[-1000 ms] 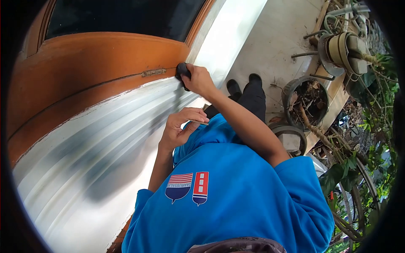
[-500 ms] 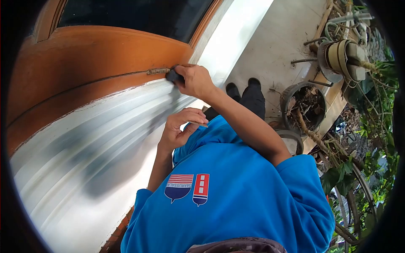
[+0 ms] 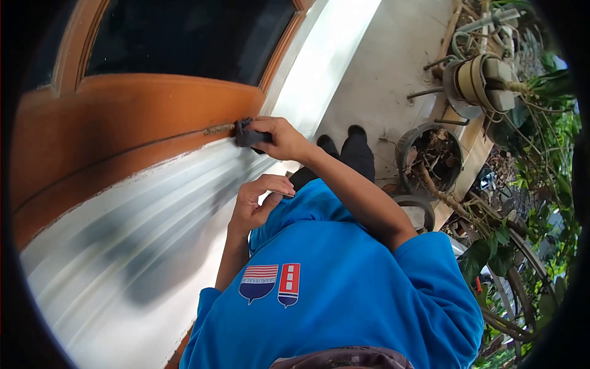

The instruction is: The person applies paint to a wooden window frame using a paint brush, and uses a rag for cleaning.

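My right hand is closed around a bunched dark cloth, pressing it against the lower edge of the orange-brown wooden window frame. Just left of the cloth, a brownish metal hinge sits in the seam of the wood. Lower down, my left hand pinches a thin, flat brownish piece between thumb and fingers, in front of my blue shirt. Only the edge of that piece shows; its material cannot be made out.
Below the frame runs a white ridged sill with shadows across it. Dark glass fills the window. My feet stand on a pale tiled floor. To the right are a pot with dry leaves, another planter and leafy branches.
The view has tilted, so the window, hands and pots sit lower and slightly left. More of the bunched cloth shows by the hinge. Both hands keep their grips.
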